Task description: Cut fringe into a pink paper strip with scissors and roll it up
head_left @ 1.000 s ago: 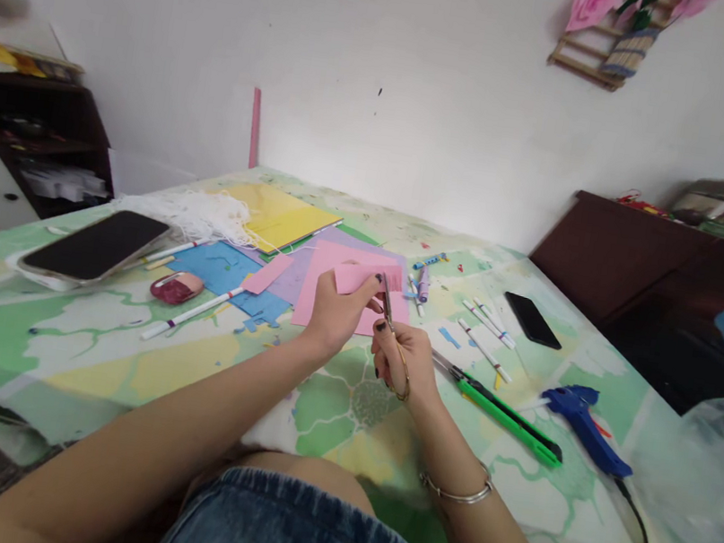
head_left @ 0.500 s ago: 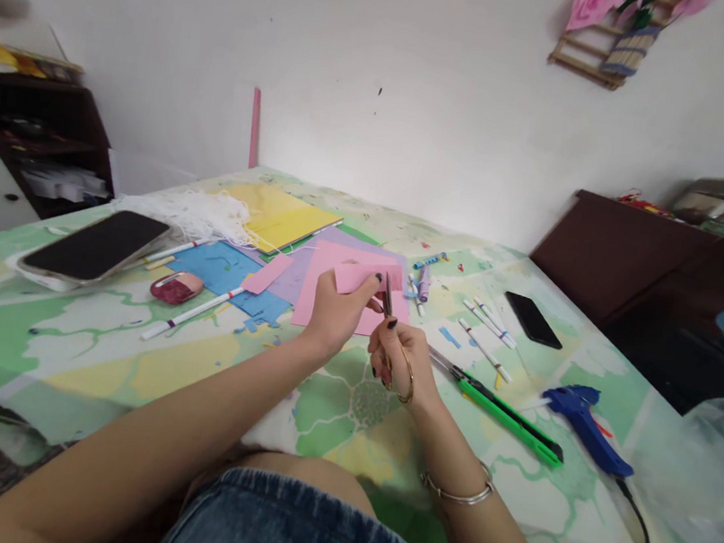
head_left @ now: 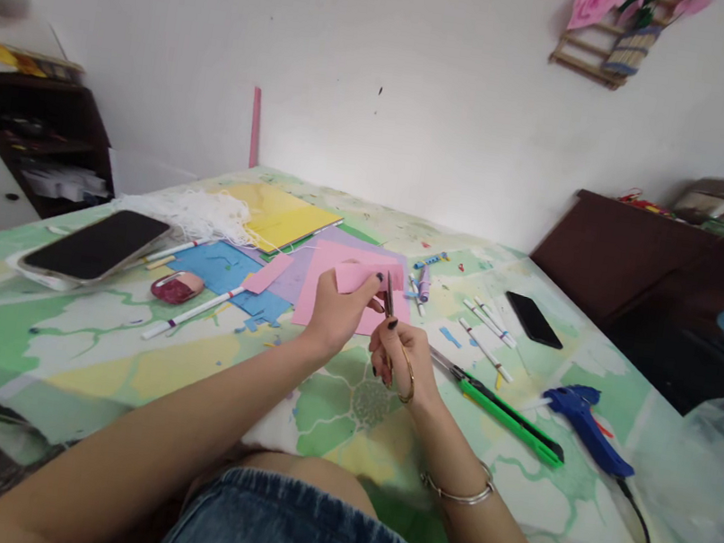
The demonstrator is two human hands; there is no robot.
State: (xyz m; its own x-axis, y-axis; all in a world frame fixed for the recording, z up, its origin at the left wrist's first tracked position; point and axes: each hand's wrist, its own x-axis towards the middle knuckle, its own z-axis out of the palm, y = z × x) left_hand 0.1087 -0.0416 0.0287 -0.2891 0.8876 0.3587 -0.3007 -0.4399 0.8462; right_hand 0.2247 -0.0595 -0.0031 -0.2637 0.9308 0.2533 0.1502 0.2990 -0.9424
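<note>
My left hand (head_left: 341, 307) pinches a strip of pink paper (head_left: 360, 275) between thumb and fingers, above the table. The scissors (head_left: 389, 297) are in my right hand (head_left: 400, 357), fingers wrapped round the gold-coloured handles. Their blades point away from me and touch the right end of the strip, which looks cut into a fringe. Beneath my hands lies a larger pink sheet (head_left: 313, 314), partly covering a purple sheet (head_left: 297, 275). A small pink piece of paper (head_left: 268, 274) rests to the left of it.
Right of my hands lie a green utility knife (head_left: 504, 414), a blue glue gun (head_left: 590, 429), a black phone (head_left: 533, 320) and several white sticks (head_left: 484, 350). On the left are another phone (head_left: 96, 244), a red-pink case (head_left: 177, 287), blue paper (head_left: 216, 272) and white string (head_left: 200, 216).
The scissors have shifted very slightly at the right end of the pink strip. Both hands keep nearly the same place and hold.
</note>
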